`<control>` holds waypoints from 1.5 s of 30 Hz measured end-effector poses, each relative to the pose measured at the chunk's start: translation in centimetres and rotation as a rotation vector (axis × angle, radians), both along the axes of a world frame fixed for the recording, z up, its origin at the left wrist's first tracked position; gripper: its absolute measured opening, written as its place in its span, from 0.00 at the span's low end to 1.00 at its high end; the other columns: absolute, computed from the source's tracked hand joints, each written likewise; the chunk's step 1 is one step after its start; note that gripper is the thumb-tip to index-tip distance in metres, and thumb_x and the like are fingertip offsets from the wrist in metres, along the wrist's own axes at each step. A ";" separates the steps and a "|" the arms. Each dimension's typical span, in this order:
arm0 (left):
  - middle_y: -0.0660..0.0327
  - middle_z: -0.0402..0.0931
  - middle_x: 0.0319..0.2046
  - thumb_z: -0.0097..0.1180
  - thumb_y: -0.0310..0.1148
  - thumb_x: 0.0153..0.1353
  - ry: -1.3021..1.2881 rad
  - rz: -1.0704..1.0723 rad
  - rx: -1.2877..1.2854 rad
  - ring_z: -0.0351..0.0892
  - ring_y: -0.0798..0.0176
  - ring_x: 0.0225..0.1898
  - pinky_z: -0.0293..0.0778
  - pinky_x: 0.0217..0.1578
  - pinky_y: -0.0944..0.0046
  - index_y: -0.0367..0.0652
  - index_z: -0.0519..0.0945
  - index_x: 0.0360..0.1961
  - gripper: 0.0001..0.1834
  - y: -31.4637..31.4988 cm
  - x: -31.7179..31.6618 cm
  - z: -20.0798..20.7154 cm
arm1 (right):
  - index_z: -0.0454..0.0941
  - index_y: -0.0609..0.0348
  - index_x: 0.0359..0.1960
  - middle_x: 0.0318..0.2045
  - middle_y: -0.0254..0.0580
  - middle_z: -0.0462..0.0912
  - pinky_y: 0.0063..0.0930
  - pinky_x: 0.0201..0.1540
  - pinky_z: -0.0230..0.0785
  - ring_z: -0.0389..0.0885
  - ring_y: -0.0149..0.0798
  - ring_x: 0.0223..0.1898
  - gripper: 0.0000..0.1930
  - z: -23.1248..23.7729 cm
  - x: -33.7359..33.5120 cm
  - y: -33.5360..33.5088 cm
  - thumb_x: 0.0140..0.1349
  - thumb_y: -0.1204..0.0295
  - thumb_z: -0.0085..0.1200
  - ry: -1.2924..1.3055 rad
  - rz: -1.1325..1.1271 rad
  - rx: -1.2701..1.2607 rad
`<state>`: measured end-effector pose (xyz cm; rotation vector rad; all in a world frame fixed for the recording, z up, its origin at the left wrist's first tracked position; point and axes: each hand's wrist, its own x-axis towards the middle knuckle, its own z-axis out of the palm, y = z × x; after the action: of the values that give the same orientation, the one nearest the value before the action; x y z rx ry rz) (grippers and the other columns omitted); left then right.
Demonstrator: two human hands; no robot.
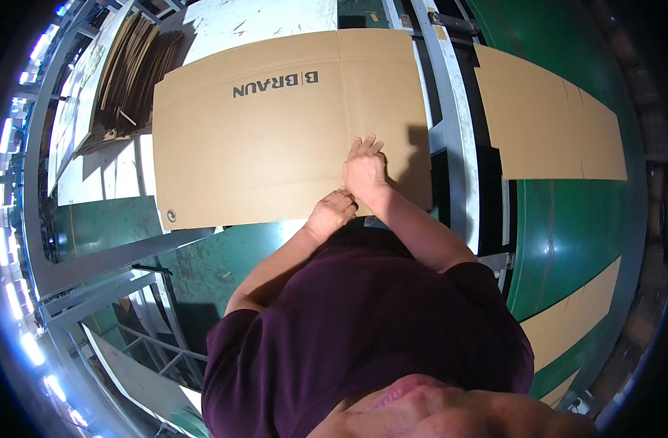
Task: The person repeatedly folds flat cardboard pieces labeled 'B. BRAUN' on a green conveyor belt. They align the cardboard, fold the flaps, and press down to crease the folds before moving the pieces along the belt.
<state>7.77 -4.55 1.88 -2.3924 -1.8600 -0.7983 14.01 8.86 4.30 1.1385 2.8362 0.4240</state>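
A large flat brown cardboard sheet (253, 146) lies in front of me, with dark print near its far edge and a small round mark at its near left corner. A crease runs across it right of the middle. My left hand (334, 212) is closed at the near edge, its fingers curled over the board; the thumb is hidden. Just beyond it, my right hand (365, 166) rests on the sheet beside the crease, its fingers partly stretched and slightly apart. The two hands are close together, nearly touching at the right wrist.
A stack of cardboard sheets (133, 73) stands on a white surface (104, 175) at the far left. On the right, past a grey metal rail (451, 109), a green conveyor belt (560, 226) carries separate cardboard pieces (553, 120). Metal framing (115, 263) stands at the left.
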 end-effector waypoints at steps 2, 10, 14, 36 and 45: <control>0.60 0.78 0.37 0.60 0.32 0.45 0.025 -0.014 0.067 0.78 0.58 0.47 0.74 0.51 0.60 0.43 0.78 0.29 0.09 0.1 -0.3 0.2 | 0.72 0.66 0.54 0.53 0.66 0.73 0.42 0.46 0.73 0.73 0.60 0.53 0.29 0.4 0.9 0.9 0.55 0.58 0.55 0.129 0.102 -0.084; 0.61 0.78 0.37 0.61 0.32 0.42 0.008 -0.102 0.059 0.78 0.59 0.46 0.75 0.48 0.62 0.43 0.79 0.31 0.11 1.2 -1.5 0.5 | 0.77 0.54 0.49 0.57 0.55 0.70 0.56 0.63 0.51 0.62 0.59 0.62 0.22 0.1 2.8 2.2 0.51 0.64 0.62 0.578 0.166 -0.225; 0.61 0.77 0.40 0.62 0.33 0.43 -0.136 -0.071 0.074 0.77 0.57 0.48 0.73 0.50 0.60 0.42 0.78 0.36 0.16 1.0 -1.7 0.3 | 0.76 0.56 0.48 0.59 0.51 0.69 0.59 0.65 0.48 0.60 0.57 0.64 0.21 0.3 1.4 3.7 0.51 0.67 0.62 0.646 0.172 -0.275; 0.56 0.46 0.72 0.41 0.63 0.61 0.192 0.980 -0.363 0.39 0.51 0.73 0.35 0.69 0.42 0.46 0.53 0.71 0.44 0.3 -26.8 -1.2 | 0.70 0.53 0.59 0.65 0.43 0.64 0.58 0.67 0.45 0.53 0.54 0.69 0.24 -1.0 -1.0 5.1 0.59 0.68 0.53 0.557 0.193 -0.266; 0.52 0.66 0.62 0.63 0.43 0.53 -0.043 -0.049 -0.276 0.60 0.50 0.66 0.53 0.67 0.48 0.40 0.71 0.58 0.33 1.6 -3.5 2.8 | 0.69 0.51 0.61 0.68 0.39 0.60 0.51 0.71 0.35 0.48 0.49 0.71 0.22 -0.5 0.4 6.0 0.64 0.66 0.48 0.530 0.173 -0.357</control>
<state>4.30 -3.00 4.63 -2.6077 -2.0571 -0.6368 14.42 14.86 3.83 1.0582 3.2678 -0.4369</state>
